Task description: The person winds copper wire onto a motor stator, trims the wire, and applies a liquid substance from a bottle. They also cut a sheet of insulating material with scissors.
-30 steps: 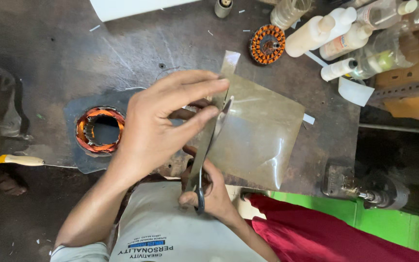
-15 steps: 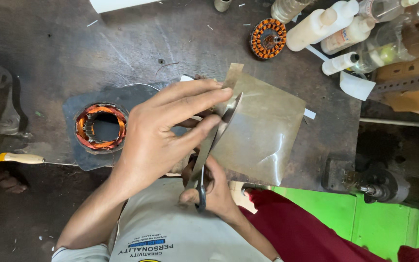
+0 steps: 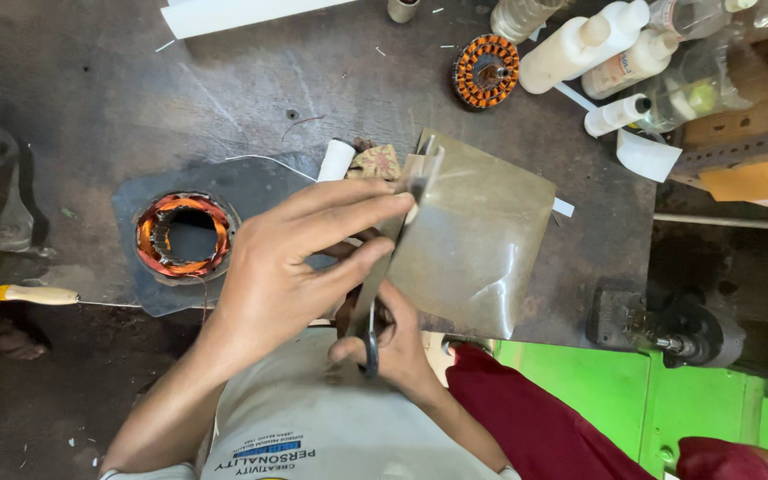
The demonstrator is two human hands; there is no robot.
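Observation:
My left hand (image 3: 300, 253) pinches the left edge of a translucent brownish sheet (image 3: 482, 240), fingers stretched along the strip being cut off. My right hand (image 3: 393, 342) grips black-handled scissors (image 3: 368, 333); their blades run up along the sheet's left edge toward its top corner. The blade tips are hidden behind my left fingers. The sheet hangs above the dark metal workbench (image 3: 251, 98).
A copper-wound stator (image 3: 184, 236) lies on a grey mat at left. A smaller orange stator (image 3: 486, 71), white plastic bottles (image 3: 580, 44) and clear bottles stand at the back right. A yellow-handled tool (image 3: 15, 295) pokes in at left. A vice-like fixture (image 3: 668, 324) sits at right.
The scissors have advanced up the sheet's left edge, and a narrow strip now curls at the top corner. My left hand has slid slightly along with the cut.

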